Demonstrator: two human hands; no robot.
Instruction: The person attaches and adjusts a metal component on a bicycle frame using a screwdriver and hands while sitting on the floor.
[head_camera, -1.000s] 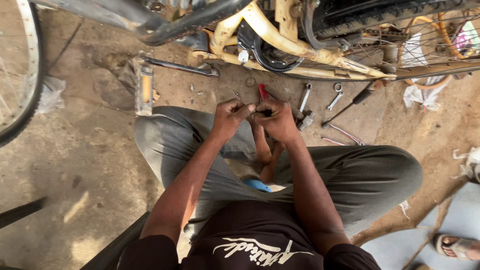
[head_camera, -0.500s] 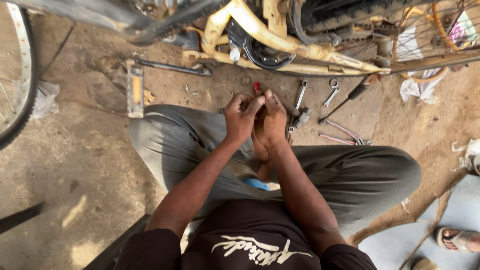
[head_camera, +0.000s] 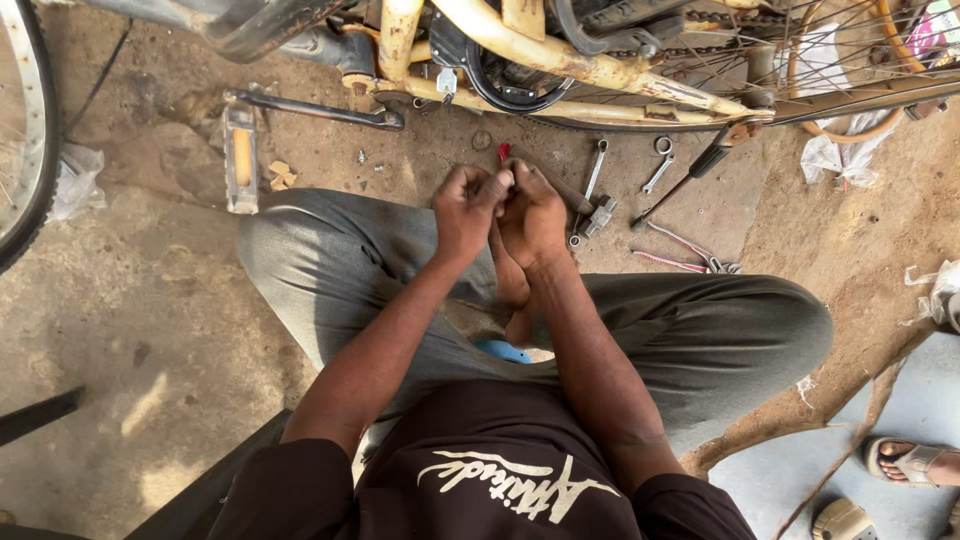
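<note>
Steel wrenches (head_camera: 596, 170), three; two hands (head_camera: 500, 205)

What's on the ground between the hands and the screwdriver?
In the head view, a spanner and a small metal fitting lie between the hands and the screwdriver.

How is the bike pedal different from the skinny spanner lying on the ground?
The pedal is wide and blocky with a yellowish strip, and it hangs on a dark crank arm joined to the bike. The spanner is thin, silvery and loose, lying flat by itself. The pedal sits left of the hands; the spanner sits just right of them. Both are down at the dirt floor beneath the yellow frame.
</note>
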